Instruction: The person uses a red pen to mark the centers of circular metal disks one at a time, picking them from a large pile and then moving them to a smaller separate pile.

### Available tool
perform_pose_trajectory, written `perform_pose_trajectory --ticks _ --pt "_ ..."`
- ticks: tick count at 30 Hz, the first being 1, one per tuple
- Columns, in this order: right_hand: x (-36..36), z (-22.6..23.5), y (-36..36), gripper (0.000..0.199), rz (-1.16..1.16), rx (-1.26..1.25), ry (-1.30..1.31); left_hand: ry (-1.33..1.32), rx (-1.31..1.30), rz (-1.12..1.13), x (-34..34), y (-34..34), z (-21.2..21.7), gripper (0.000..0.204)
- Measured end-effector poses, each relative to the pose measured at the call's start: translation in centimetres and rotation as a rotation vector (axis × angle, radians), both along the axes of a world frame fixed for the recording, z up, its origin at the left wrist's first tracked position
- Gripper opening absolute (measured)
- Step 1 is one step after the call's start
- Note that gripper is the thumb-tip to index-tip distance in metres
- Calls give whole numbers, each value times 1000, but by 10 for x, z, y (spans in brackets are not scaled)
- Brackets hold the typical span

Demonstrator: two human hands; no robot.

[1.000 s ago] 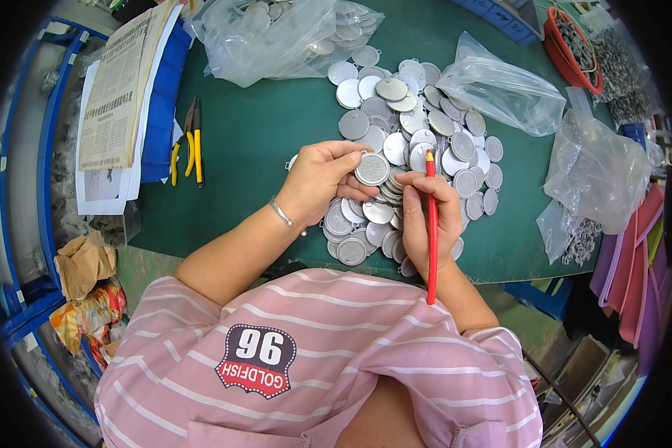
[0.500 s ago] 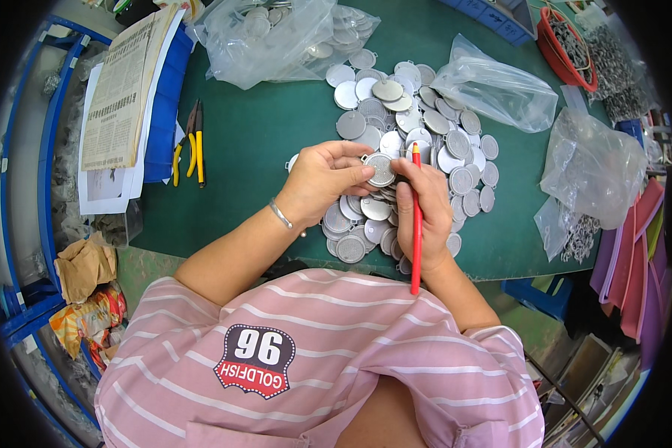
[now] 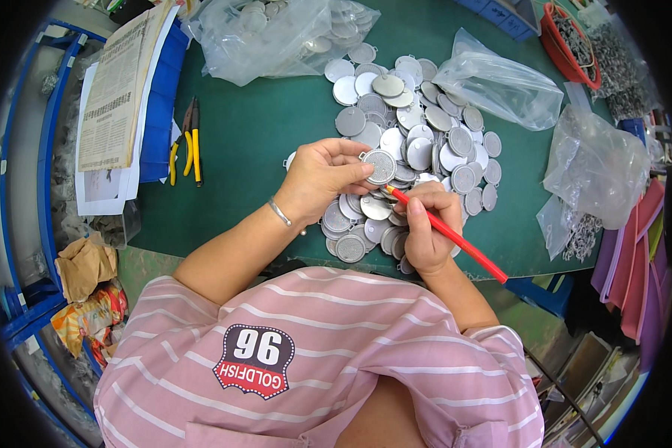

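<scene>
Between its thumb and fingers my left hand (image 3: 327,179) pinches a round grey metal disc (image 3: 381,166) by its left edge. The disc has a small lug on its side and a textured face turned up. My right hand (image 3: 433,228) grips a red pencil (image 3: 463,243), whose yellowish tip is close to the disc's lower edge; whether it touches I cannot tell. Under and beyond both hands spreads a loose pile of similar metal discs (image 3: 422,116) on the green table (image 3: 254,116). The hands and the held disc hide part of the pile.
Yellow-handled pliers (image 3: 190,145) lie left, beside a blue bin (image 3: 163,97) with newspaper (image 3: 116,97) on it. A plastic bag of discs (image 3: 265,37) lies at the back. Empty-looking plastic bags (image 3: 500,86) lie right of the pile, and a red basket (image 3: 564,48) stands far right.
The red pencil has swung from nearly upright along my right hand to a slant, its tip now at the disc. My right hand has shifted down slightly. The left hand still holds the disc.
</scene>
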State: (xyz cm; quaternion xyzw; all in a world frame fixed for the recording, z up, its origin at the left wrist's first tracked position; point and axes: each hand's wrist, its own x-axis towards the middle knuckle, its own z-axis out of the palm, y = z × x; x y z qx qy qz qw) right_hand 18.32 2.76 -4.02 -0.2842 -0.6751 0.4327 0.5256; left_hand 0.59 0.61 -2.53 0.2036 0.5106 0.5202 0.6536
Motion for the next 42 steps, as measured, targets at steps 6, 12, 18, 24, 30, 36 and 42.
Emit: perform_pose_trajectory --ticks 6,12,18,24,30,36,42 --pt "0 -2 1 8 -7 16 -91 -10 11 -15 -2 0 -2 30" --pt "1 -1 1 11 -14 -9 -18 -52 -3 -18 -3 1 -3 29" --pt "-7 17 14 22 -26 193 -294 -166 -69 -69 -5 -2 14 24" --pt "-6 34 12 12 72 -682 191 142 91 -191 -6 -3 20 17" --pt "-4 36 11 10 153 -824 317 37 30 -113 -1 -8 29 17" --pt "-3 38 12 10 118 -756 260 339 354 260 -59 21 71 20" --pt "-5 40 7 9 112 -730 211 1138 338 -23 -106 24 69 29"
